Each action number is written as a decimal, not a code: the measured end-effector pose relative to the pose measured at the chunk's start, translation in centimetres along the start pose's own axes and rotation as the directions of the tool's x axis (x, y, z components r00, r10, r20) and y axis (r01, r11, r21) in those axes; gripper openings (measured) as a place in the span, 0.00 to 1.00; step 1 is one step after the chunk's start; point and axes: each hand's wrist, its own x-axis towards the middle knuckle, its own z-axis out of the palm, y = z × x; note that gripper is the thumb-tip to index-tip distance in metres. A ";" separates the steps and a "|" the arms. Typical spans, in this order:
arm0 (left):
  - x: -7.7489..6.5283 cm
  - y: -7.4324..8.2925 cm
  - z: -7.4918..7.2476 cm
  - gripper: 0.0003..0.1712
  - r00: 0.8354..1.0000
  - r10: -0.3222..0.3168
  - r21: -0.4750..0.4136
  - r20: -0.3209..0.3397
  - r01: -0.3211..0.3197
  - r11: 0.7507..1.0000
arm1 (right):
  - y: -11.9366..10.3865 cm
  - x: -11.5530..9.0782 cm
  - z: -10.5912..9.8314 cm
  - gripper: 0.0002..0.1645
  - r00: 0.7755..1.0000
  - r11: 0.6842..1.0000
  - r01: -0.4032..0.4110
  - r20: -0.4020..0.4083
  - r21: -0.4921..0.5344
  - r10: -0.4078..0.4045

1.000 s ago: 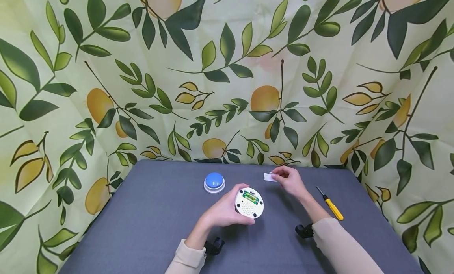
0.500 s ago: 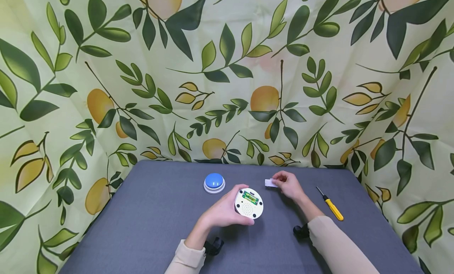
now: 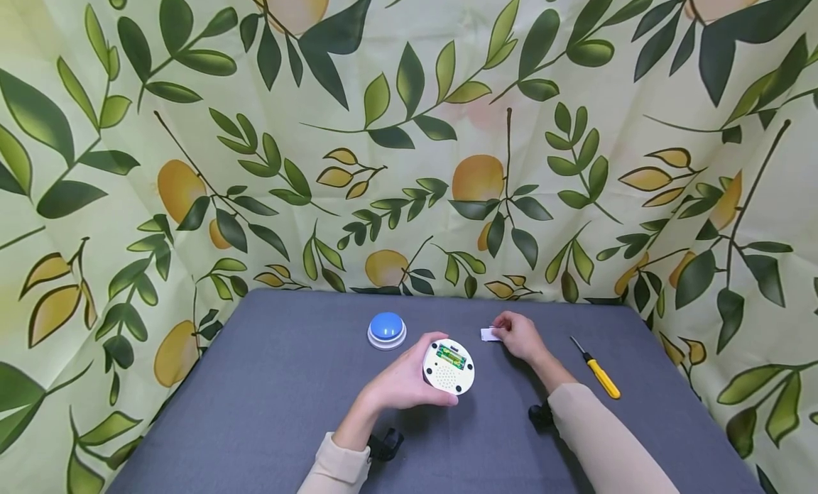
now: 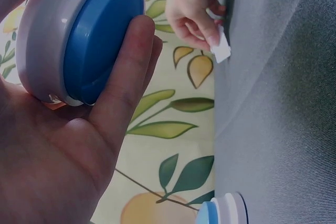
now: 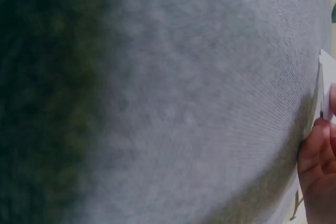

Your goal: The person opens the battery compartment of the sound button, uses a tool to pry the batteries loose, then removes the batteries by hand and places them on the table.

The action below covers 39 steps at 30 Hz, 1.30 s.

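My left hand (image 3: 404,377) grips a round push-button device (image 3: 445,378) by its rim, with its white underside turned up toward the head camera. Green batteries (image 3: 451,356) show in the uncovered compartment of that underside. From the left wrist view, the blue dome (image 4: 102,38) of the same device is seen, with fingers lying against it. Out to the right, my right hand (image 3: 520,337) pinches a small flat white piece, likely a battery cover (image 3: 489,334), low at the tabletop. Whether the piece touches the cloth cannot be told.
A second blue button on a white base (image 3: 386,330) stands on the grey cloth-covered table (image 3: 287,387), behind the left hand. A screwdriver with a yellow handle (image 3: 601,377) lies right of the right arm. A leaf-patterned curtain (image 3: 409,196) surrounds the table's back and sides.
My right hand has come down and slightly nearer with the battery cover, its forearm shifting a little left. The left hand and the button device stay almost still.
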 end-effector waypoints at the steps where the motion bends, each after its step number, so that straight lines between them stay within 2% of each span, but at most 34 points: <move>1: 0.0 0.0 0.0 0.58 1.000 0.001 0.000 0.001 -0.001 1.000 | 0.0 0.1 0.0 0.04 1.000 1.000 0.007 0.004 -0.027 -0.007; 5: 0.0 0.0 0.0 0.58 1.000 0.004 0.000 0.005 -0.004 1.000 | -0.3 0.2 0.2 0.05 1.000 0.995 0.014 0.018 -0.103 -0.012; 13: -0.1 0.2 -0.1 0.58 1.000 -0.008 -0.010 0.000 0.008 1.000 | -0.6 0.3 0.2 0.06 0.996 0.984 -0.067 0.050 -0.164 0.076; 18: -0.1 0.2 0.0 0.58 1.000 0.003 -0.013 -0.002 -0.003 1.000 | -0.7 0.1 -0.1 0.06 0.995 0.979 -0.071 0.055 -0.190 0.083; 26: -0.2 0.3 -0.1 0.58 1.000 -0.010 -0.006 0.001 0.010 1.000 | -0.7 -0.5 -1.0 0.06 1.000 0.986 -0.006 -0.004 -0.169 0.005; 32: -0.1 0.2 -0.1 0.58 1.000 -0.006 -0.004 -0.002 0.006 1.000 | -1.4 -1.3 -2.4 0.07 0.998 0.987 0.059 -0.009 -0.147 -0.061; 39: 0.0 0.1 0.0 0.57 1.000 -0.006 -0.018 -0.001 0.006 1.000 | -2.1 -2.8 -3.9 0.06 0.994 0.982 0.099 -0.026 -0.158 -0.104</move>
